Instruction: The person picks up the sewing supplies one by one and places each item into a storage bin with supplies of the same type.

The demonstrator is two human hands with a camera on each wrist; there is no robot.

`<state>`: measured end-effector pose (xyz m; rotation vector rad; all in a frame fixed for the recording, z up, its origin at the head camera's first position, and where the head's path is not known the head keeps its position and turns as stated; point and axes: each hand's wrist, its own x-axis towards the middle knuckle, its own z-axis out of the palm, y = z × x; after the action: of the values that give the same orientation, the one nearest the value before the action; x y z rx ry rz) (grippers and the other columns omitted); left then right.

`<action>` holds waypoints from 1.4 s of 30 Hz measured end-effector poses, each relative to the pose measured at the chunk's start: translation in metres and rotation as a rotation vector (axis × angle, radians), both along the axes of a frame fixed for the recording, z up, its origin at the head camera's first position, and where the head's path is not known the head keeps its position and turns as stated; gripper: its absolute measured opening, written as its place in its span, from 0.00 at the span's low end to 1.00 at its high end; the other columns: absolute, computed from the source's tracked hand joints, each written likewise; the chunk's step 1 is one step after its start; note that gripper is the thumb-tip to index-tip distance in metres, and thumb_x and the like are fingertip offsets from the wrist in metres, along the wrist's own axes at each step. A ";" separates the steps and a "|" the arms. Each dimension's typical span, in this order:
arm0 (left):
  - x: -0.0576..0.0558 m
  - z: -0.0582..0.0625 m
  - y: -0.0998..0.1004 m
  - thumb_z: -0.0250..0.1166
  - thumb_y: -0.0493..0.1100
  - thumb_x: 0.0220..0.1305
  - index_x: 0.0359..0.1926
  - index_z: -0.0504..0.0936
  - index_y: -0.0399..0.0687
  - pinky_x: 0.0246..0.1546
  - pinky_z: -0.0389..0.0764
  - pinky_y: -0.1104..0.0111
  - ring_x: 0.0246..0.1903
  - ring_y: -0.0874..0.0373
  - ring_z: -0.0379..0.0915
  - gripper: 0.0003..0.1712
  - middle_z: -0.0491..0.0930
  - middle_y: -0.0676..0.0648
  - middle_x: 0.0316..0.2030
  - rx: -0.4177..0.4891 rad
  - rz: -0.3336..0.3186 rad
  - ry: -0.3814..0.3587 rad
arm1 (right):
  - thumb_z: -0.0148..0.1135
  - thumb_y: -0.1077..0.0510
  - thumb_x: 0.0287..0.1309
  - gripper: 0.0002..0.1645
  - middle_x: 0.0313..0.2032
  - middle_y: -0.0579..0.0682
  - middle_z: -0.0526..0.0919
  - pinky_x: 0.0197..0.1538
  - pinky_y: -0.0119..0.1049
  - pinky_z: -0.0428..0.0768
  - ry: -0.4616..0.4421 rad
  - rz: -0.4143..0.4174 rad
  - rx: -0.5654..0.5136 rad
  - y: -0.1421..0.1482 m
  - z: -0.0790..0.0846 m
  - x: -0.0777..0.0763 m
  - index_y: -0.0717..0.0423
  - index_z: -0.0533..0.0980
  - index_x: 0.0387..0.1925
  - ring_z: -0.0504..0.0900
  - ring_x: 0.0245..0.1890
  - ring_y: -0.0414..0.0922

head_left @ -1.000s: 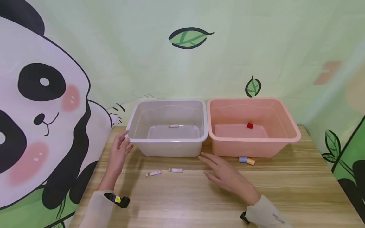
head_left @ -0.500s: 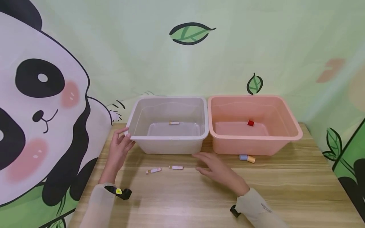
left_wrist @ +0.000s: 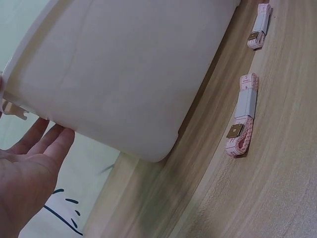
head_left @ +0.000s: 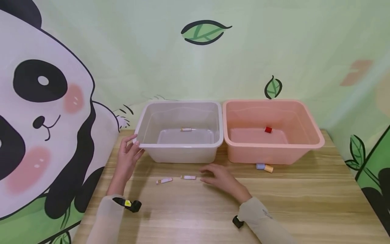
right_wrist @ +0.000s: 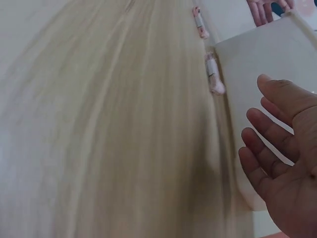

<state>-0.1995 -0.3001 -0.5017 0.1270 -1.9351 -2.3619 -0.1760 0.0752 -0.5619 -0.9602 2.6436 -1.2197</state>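
At the near-left corner of the white plastic bin, my left hand holds the rim, its fingers under the lip in the left wrist view. Two folded tape measures with pink markings and white paper bands lie on the table before the bin: the left tape measure slightly angled, the right tape measure nearly parallel to it. Just right of the latter hovers my right hand, fingers loosely bent and apart, holding nothing. Another tape measure lies on the white bin's floor.
A pink bin stands beside the white one, with a small red object inside. In front of it lies a small blue and orange cylinder. The wooden table backs onto a panda-printed curtain.
My right hand has moved left along the table, from in front of the gap between the bins to beside the right tape measure. The left hand stays at the rim. The view tilts slightly down.
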 end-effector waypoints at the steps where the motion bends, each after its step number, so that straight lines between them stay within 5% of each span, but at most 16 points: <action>1: 0.000 0.000 -0.001 0.58 0.47 0.77 0.69 0.65 0.53 0.67 0.71 0.57 0.68 0.43 0.64 0.25 0.60 0.41 0.69 -0.003 0.000 0.001 | 0.72 0.53 0.63 0.19 0.48 0.47 0.87 0.57 0.40 0.82 -0.005 -0.009 -0.002 -0.003 -0.003 -0.002 0.55 0.82 0.53 0.84 0.51 0.45; 12: 0.000 -0.001 -0.001 0.59 0.49 0.76 0.70 0.65 0.55 0.68 0.69 0.55 0.72 0.39 0.59 0.26 0.57 0.39 0.73 -0.026 -0.006 0.001 | 0.78 0.57 0.54 0.18 0.35 0.46 0.85 0.43 0.31 0.81 -0.014 -0.034 -0.009 -0.037 -0.021 -0.013 0.57 0.85 0.46 0.81 0.37 0.42; 21: -0.001 0.000 0.003 0.59 0.47 0.76 0.69 0.66 0.55 0.65 0.73 0.61 0.72 0.40 0.59 0.24 0.57 0.39 0.74 -0.006 -0.001 0.016 | 0.79 0.56 0.52 0.15 0.32 0.44 0.80 0.42 0.30 0.77 0.034 -0.055 0.008 -0.051 -0.033 -0.010 0.54 0.86 0.42 0.76 0.35 0.40; 42: 0.001 0.000 0.002 0.58 0.47 0.77 0.71 0.64 0.54 0.69 0.67 0.56 0.72 0.42 0.59 0.26 0.56 0.39 0.74 -0.017 -0.006 0.015 | 0.76 0.59 0.56 0.07 0.32 0.46 0.81 0.39 0.29 0.77 0.052 -0.056 -0.026 -0.048 -0.030 -0.007 0.55 0.85 0.36 0.78 0.35 0.43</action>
<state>-0.1983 -0.2984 -0.5019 0.1026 -1.9518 -2.3424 -0.1834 0.0272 -0.5920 -0.9403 2.7190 -1.2603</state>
